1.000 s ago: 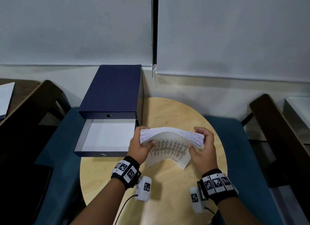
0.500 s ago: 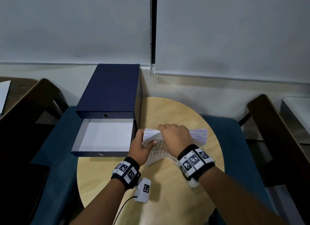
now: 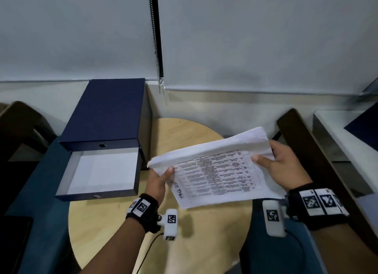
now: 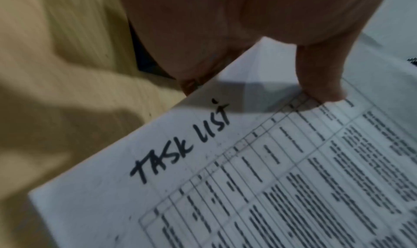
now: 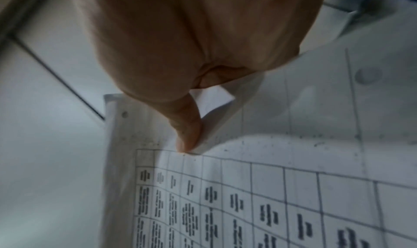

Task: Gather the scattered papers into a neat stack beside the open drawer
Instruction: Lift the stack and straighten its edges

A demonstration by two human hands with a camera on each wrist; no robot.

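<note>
I hold a thick stack of white papers (image 3: 216, 171) in the air above the round wooden table (image 3: 126, 222), its top sheet a printed table with "TASK LIST" handwritten on it (image 4: 180, 144). My left hand (image 3: 158, 180) pinches the stack's left edge, thumb on top (image 4: 320, 84). My right hand (image 3: 280, 163) grips the right edge, thumb pressed on the top sheet (image 5: 189, 132). The stack tilts up toward the far right. The open navy drawer (image 3: 98, 171), white inside, lies to the left of the stack.
The navy box (image 3: 108, 112) that houses the drawer stands at the table's back left by the wall. Teal chairs (image 3: 41, 171) flank the table on both sides, with dark wooden armrests (image 3: 302, 142). A blind chain (image 3: 155, 38) hangs behind.
The stack has been turned flat and face up, then lifted and carried right. My right hand left the top of the stack and now grips its right edge.
</note>
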